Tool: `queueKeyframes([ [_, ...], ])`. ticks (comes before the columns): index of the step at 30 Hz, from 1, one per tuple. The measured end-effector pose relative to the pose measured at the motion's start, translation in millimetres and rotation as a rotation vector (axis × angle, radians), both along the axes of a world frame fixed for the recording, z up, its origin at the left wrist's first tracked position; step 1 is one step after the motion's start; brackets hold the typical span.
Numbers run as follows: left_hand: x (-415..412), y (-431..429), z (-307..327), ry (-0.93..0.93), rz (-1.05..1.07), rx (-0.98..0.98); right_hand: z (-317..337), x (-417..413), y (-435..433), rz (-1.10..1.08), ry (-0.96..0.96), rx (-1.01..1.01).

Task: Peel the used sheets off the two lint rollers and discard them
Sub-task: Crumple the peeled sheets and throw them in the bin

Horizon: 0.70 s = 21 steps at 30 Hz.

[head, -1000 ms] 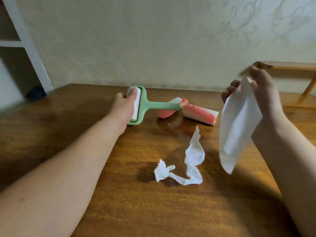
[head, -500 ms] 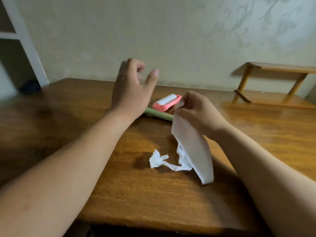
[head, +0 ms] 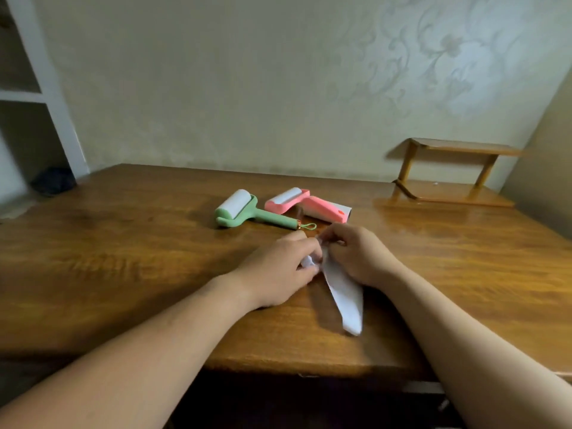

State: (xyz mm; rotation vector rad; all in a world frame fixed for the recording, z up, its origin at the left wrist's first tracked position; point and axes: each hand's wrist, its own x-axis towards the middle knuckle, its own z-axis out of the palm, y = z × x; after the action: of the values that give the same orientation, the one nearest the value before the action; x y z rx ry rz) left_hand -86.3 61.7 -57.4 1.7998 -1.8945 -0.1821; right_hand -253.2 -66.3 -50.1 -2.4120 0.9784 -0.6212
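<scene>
A green lint roller (head: 244,212) with a white roll lies on the wooden table (head: 123,243), its handle pointing right. Just to its right lies a pink lint roller (head: 305,203) with its cover. Nearer to me, my left hand (head: 278,270) grips a crumpled white sheet (head: 309,262), mostly hidden under the fingers. My right hand (head: 356,255) pinches the top of a long peeled white sheet (head: 346,298) that lies flat toward the table's front edge. Both hands meet in the middle, thumbs close together.
A small wooden shelf stand (head: 448,171) sits at the back right of the table. A white shelving unit (head: 37,97) stands at the far left. The wall runs along the table's back edge.
My left hand left the green roller and came down onto the crumpled sheet. My right hand brought the long sheet from the air down to the table beside it.
</scene>
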Motion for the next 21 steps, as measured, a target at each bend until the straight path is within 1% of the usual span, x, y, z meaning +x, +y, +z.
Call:
queueKeyframes([
  [2, 0, -10, 1, 0.002, 0.061, 0.015, 4, -2, 2, 0.015, -0.007, 0.049],
  [3, 1, -13, 1, 0.039, 0.104, 0.032, 6, -3, 2, 0.047, -0.006, 0.069],
  [5, 3, -19, 2, 0.181, 0.181, 0.029, 10, -4, 2, 0.106, 0.026, 0.134],
  [6, 3, -21, 1, 0.251, 0.214, 0.014, 10, -3, 3, 0.123, 0.059, 0.122],
  [8, 1, -25, 3, 0.385, 0.275, 0.013, 7, 2, 5, 0.104, 0.099, -0.015],
  [9, 0, -26, 4, 0.437, 0.289, 0.024, 6, 6, 8, 0.074, 0.087, -0.082],
  [10, -1, -27, 7, 0.444, 0.286, 0.03, 5, 10, 11, 0.055, 0.054, -0.113],
  [12, -4, -24, 9, 0.385, 0.242, 0.027, 3, 16, 15, 0.047, -0.022, -0.071],
  [13, -6, -22, 7, 0.386, 0.215, 0.015, 3, 18, 18, 0.036, -0.085, 0.011],
  [14, -8, -20, 6, 0.435, 0.194, -0.012, 5, 19, 21, 0.018, -0.197, 0.157],
  [16, -14, -21, 2, 0.582, 0.169, -0.098, 9, 20, 30, 0.029, -0.536, 0.618],
  [17, -17, -22, 0, 0.65, 0.175, -0.164, 11, 20, 37, 0.073, -0.679, 0.844],
  [18, -19, -25, 0, 0.715, 0.21, -0.243, 13, 20, 43, 0.131, -0.774, 0.998],
  [19, -19, -28, 1, 0.781, 0.279, -0.318, 14, 21, 51, 0.192, -0.826, 1.085],
  [21, -11, -36, 4, 0.873, 0.431, -0.444, 14, 27, 67, 0.252, -0.838, 1.111],
])
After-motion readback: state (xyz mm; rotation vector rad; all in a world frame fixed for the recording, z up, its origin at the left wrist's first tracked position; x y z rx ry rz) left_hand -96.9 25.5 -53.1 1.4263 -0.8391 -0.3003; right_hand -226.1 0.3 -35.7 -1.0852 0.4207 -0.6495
